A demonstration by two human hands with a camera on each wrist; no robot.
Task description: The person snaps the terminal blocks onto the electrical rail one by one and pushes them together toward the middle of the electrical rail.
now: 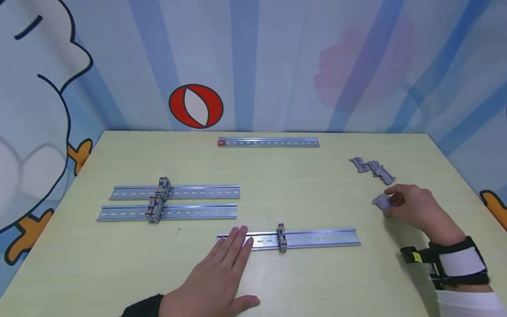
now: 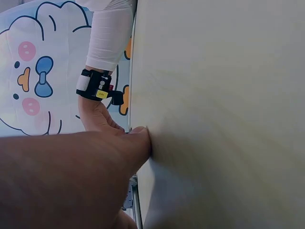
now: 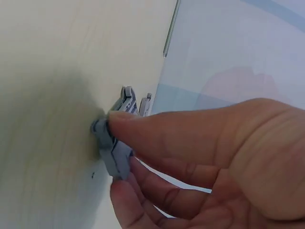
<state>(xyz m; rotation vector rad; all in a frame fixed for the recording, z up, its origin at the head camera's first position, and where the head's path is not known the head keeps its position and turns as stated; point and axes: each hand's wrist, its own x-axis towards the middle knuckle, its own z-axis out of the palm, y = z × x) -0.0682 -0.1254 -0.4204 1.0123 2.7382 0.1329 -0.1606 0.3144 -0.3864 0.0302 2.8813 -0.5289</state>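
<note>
My right hand (image 1: 415,210) pinches a grey terminal block (image 1: 380,202) between thumb and fingers, at the right side of the table. The right wrist view shows this terminal block (image 3: 114,155) tilted, with the thumb over part of it. Fingers straight, my left hand (image 1: 215,275) lies across the left end of the front slotted metal DIN rail (image 1: 325,238) and hides part of that end. One narrow terminal block (image 1: 282,237) sits upright across this rail, to the right of the left fingertips. In the left wrist view, the left thumb (image 2: 138,143) is close to the tabletop.
Two more DIN rails (image 1: 206,192) (image 1: 202,211) lie parallel at left, bearing grouped terminal blocks (image 1: 155,208). Loose terminal blocks (image 1: 381,172) lie beyond the right hand. Another rail (image 1: 269,142) with a red left end lies along the back edge, before a printed wall (image 1: 273,66).
</note>
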